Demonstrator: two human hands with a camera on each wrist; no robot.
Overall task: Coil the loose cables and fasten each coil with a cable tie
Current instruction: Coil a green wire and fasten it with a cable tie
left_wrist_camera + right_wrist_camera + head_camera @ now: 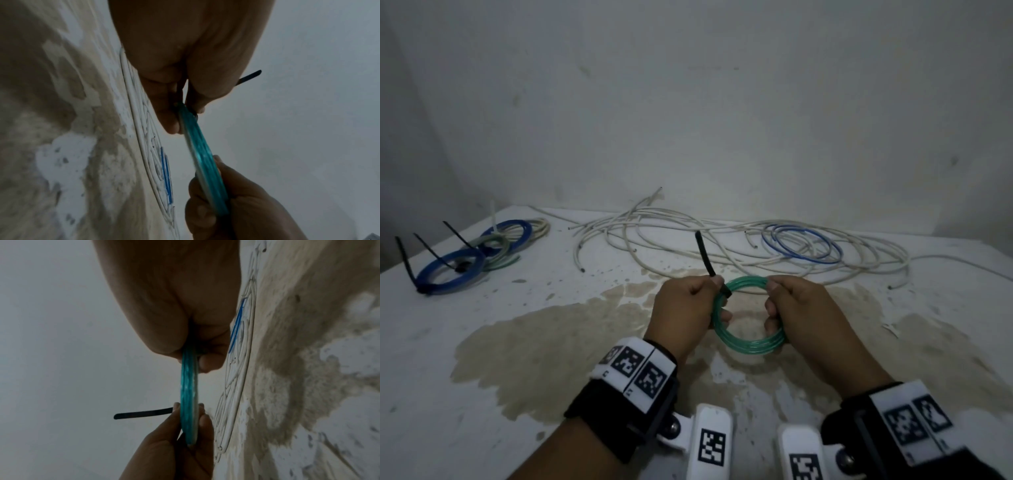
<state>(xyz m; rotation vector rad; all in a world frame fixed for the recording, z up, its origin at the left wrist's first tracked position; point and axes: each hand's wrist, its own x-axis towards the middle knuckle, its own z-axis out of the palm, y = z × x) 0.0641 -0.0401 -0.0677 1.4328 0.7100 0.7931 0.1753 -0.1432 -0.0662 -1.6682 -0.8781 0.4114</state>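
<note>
Left hand (686,310) pinches black cable tie (704,255) at green coil (748,313), right hand (796,308) grips coil's far side above tabletop (517,342); keep loops bunched, pull tie tail snug

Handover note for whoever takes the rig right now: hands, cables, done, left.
Left hand: grips the green coil on its left side and pinches the black cable tie, tail sticking up.
Right hand: grips the coil's right side, above the stained table.
Done: tied coils lie far left, with tie tails sticking up.
Left: finish tying the green coil; whether its tie is locked cannot be told. Then coil and tie the loose white cables and the blue cable at the back.
</note>
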